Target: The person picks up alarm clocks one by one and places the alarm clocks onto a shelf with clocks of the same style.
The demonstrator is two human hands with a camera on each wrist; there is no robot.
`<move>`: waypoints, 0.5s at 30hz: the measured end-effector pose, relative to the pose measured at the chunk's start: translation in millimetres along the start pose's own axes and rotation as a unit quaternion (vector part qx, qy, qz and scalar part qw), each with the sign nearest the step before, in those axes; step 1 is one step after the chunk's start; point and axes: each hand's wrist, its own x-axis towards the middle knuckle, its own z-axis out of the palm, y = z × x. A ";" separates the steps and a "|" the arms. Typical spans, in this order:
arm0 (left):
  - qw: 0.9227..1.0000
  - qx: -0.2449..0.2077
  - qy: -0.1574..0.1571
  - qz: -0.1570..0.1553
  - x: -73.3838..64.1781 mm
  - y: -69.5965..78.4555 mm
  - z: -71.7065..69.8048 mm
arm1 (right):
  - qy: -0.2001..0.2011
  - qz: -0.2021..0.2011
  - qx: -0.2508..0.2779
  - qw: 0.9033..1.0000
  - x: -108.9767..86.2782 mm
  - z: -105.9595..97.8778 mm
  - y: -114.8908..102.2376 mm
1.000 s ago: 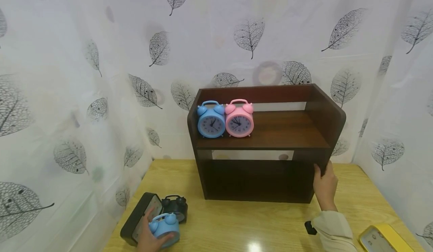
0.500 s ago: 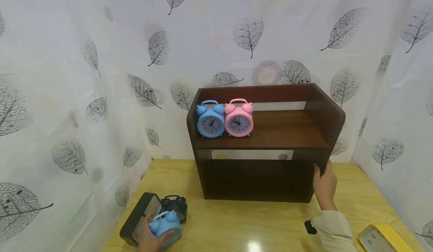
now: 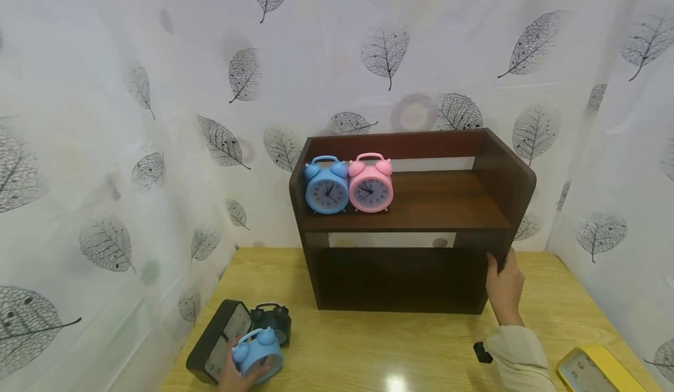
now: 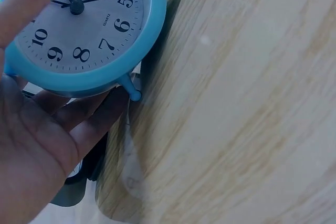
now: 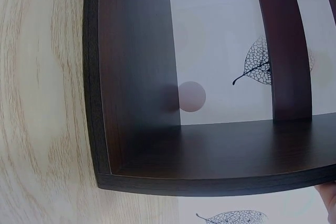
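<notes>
My left hand grips a light-blue twin-bell alarm clock at the front left of the table. In the left wrist view the thumb lies across the clock's white dial, and the other fingers reach behind its rim. Just behind it stands a black twin-bell alarm clock, partly covered. A dark rectangular clock leans at an angle to the left. Over on the right, my right hand holds the right side panel of a dark brown two-tier shelf; only a bit of that hand shows in the right wrist view.
A blue alarm clock and a pink alarm clock stand side by side at the upper tier's left end. At the front right of the wooden table lies a yellow rectangular clock. Leaf-patterned sheets surround the table.
The light-blue clock in my left hand has tilted and shifted slightly right, away from the dark rectangular clock. My right hand keeps its hold on the shelf panel.
</notes>
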 end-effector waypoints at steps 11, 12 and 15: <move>0.998 -0.002 -0.035 -0.056 5.2 -4.5 -2.6 | 0.002 -0.004 0.002 1.000 0.1 0.0 -0.5; 0.998 0.002 -0.034 -0.059 5.2 -4.8 -2.2 | 0.003 -0.006 0.002 1.000 0.0 0.2 -0.3; 0.998 0.007 -0.025 -0.055 3.9 -5.1 -1.1 | 0.004 -0.008 0.001 1.000 -0.1 0.7 -0.2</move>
